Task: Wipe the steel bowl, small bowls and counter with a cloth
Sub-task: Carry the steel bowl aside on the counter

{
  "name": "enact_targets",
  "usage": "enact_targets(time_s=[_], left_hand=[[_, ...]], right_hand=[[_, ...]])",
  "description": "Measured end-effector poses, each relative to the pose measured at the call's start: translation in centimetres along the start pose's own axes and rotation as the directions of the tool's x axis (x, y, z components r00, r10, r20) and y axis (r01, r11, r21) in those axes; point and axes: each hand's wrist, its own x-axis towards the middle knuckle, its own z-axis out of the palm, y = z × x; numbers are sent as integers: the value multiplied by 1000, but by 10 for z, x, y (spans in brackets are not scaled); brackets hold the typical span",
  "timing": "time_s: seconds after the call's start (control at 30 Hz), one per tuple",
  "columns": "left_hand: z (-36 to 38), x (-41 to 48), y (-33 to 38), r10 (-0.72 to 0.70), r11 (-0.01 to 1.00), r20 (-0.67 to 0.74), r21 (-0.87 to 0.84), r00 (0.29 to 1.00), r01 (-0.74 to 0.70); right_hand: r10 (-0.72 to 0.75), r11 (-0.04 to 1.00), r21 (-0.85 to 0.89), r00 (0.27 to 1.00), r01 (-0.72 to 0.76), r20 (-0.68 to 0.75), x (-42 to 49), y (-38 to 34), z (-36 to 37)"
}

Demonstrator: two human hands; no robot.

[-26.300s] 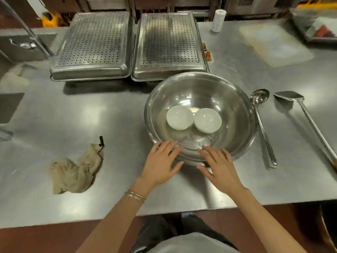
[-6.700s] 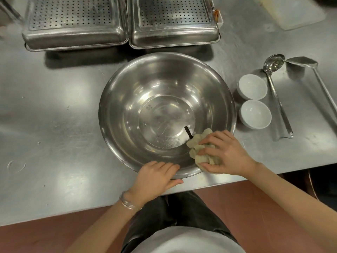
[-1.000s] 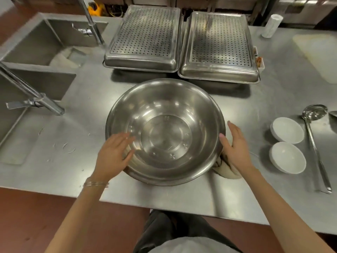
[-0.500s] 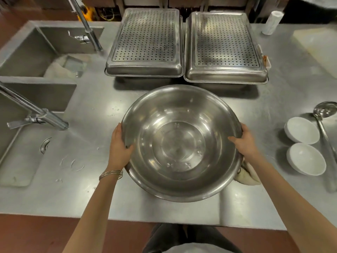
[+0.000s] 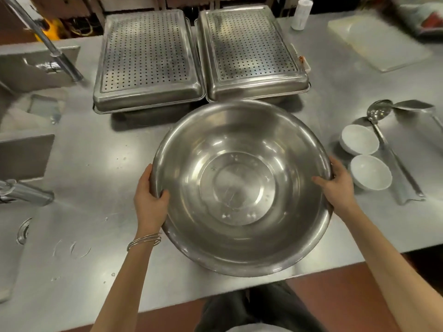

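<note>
We find the left hand (image 5: pixel 149 200) and right hand (image 5: pixel 339 185) clamped on opposite rims of the large round steel bowl (image 5: pixel 242 185), held above the steel counter (image 5: pixel 96 164). Judged step: repositioning; next, retrieve the unseen cloth for the 2 small white bowls (image 5: pixel 359 139).

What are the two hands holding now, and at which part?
Both hands, left and right, hold the large round steel bowl by opposite sides of its rim.

You see a steel bowl (image 5: pixel 242 188) of polished, mirror-glossy metal, on a desk (image 5: pixel 96 164) of brushed, duller steel. Right of the bowl, two small bowls (image 5: pixel 358 139) look smooth, glazed white; behind it, perforated metal trays (image 5: pixel 148 58) shine softly.
</note>
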Motion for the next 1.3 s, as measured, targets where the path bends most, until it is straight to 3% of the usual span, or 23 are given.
enact_targets(time_s=[0.4, 0.9, 1.3], left_hand=[[72, -63, 65, 79, 997, 129, -18, 989, -77], [255, -213, 140, 62, 997, 185, -57, 981, -52], [381, -221, 212, 121, 992, 268, -62, 956, -108]], right_hand=[[-21, 999, 22, 985, 25, -169, -38, 42, -127], [37, 998, 52, 978, -27, -203, -23, 148, -360], [111, 992, 92, 954, -89, -279, 25, 182, -467]])
